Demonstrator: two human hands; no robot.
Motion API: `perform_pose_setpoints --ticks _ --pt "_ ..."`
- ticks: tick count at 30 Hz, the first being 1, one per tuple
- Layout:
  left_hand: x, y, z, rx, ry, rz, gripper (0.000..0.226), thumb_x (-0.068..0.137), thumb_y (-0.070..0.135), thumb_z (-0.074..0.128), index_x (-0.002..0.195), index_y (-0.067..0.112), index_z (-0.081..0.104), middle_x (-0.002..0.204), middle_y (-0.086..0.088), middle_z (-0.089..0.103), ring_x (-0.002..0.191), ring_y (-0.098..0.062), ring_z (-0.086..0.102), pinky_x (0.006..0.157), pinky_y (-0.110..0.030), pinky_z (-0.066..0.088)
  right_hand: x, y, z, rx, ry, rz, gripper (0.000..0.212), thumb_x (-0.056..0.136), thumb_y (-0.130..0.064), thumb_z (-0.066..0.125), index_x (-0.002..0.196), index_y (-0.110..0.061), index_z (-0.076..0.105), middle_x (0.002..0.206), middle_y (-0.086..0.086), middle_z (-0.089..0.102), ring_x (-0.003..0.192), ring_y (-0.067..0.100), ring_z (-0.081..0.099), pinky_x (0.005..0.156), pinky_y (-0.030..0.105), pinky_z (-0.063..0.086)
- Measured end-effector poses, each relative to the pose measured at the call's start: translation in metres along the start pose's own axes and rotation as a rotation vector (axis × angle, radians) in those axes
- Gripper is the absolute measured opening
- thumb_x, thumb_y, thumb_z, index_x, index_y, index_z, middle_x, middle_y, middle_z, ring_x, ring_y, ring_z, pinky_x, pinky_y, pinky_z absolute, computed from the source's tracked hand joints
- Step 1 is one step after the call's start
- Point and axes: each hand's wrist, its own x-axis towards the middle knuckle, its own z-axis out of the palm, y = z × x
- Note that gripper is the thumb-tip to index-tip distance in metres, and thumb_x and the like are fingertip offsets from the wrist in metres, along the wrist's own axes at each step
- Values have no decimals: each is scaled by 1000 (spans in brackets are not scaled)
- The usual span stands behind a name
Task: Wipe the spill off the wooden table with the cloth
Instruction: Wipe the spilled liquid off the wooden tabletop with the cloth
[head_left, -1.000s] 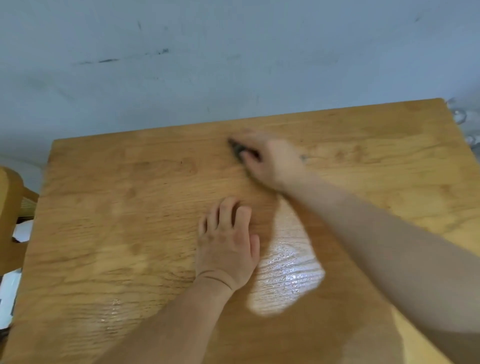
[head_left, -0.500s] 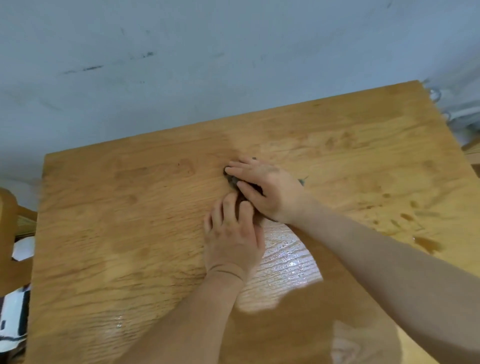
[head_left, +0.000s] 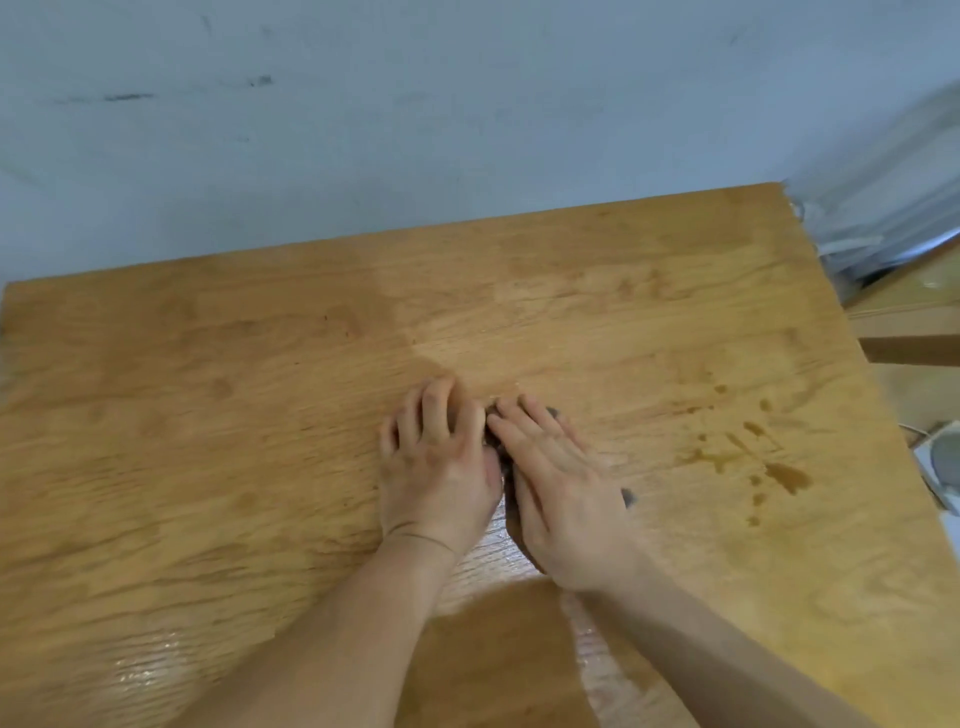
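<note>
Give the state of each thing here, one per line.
Table, glossy sheen near the front edge.
Spill, brown puddles and drops toward the table's right side, not yet wiped.
Cloth, dark, lying on the table, mostly covered.
Right hand, fingers straight, pressing on the cloth.
Left hand, resting on the table beside the right hand.

Plain domestic-looking room: varnished wooden table (head_left: 208, 415) set against a scuffed pale wall (head_left: 415, 130) — cardboard box (head_left: 919, 351) alongside.
</note>
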Motion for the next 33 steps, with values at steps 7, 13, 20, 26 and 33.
perform_pose_setpoints --ticks 7,13,20,26,33 --pt "2 2 -4 7 -78 -24 14 79 30 52 88 19 51 132 -12 44 122 -35 38 96 -49 35 87 54 -28 -57 135 208 48 92 -18 29 132 -10 54 130 4 61 131 25 49 108 47 38" --pt "0 2 -3 -1 -81 -25 10 75 27 51 83 21 50 131 -10 43 121 -32 35 95 -50 33 56 53 -26 -113 176 323 49 96 -22 34 143 -14 47 148 2 48 143 20 35 118 42 26" --pt "3 4 0 -37 22 -28 11 74 25 41 78 20 50 127 -12 47 115 -32 38 91 -50 32 -56 65 -43 -107 35 182 49 95 -21 38 143 -14 48 148 1 46 144 15 33 118 40 26" --pt "0 6 0 -24 37 -53 13 74 10 59 79 17 50 124 -15 49 113 -36 40 92 -53 32 50 85 -42 -101 157 328 51 95 -20 36 145 -11 43 150 5 45 143 23 34 119 37 21" --pt "-2 10 -3 61 -4 -48 47 82 10 52 127 22 49 131 -14 42 119 -38 38 98 -55 33 -120 68 -43 -42 18 -12 46 93 -16 47 138 -12 53 146 1 50 143 17 35 116 39 31"
